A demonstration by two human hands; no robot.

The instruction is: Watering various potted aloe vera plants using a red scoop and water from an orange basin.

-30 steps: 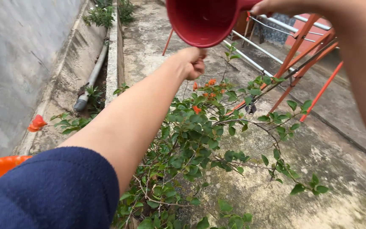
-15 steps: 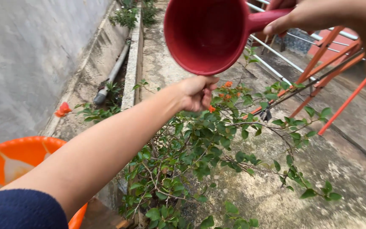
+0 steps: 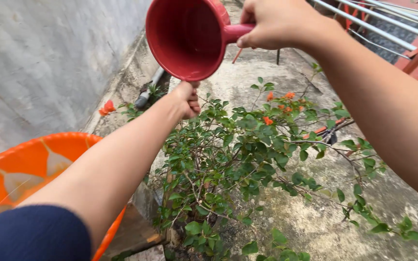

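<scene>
My right hand point(image 3: 279, 21) grips the handle of a red plastic dipper point(image 3: 185, 36), held tilted with its mouth toward me above a bush. My left hand point(image 3: 187, 99) reaches out under the dipper's lower rim with its fingers curled, touching or nearly touching it. Whether that hand holds anything I cannot tell. Below both hands spreads a leafy green bush point(image 3: 252, 159) with small orange flowers point(image 3: 279, 104).
An orange plastic basin point(image 3: 30, 169) sits at the lower left beside my left arm. A grey concrete wall point(image 3: 39, 58) runs along the left, with a pipe point(image 3: 148, 94) in the gutter. Orange and white metal bars point(image 3: 402, 34) stand at the upper right over a stained concrete floor point(image 3: 325, 212).
The dipper and my right hand moved left and nearer to me. My left hand shifted left under the dipper. More of the orange basin came into view.
</scene>
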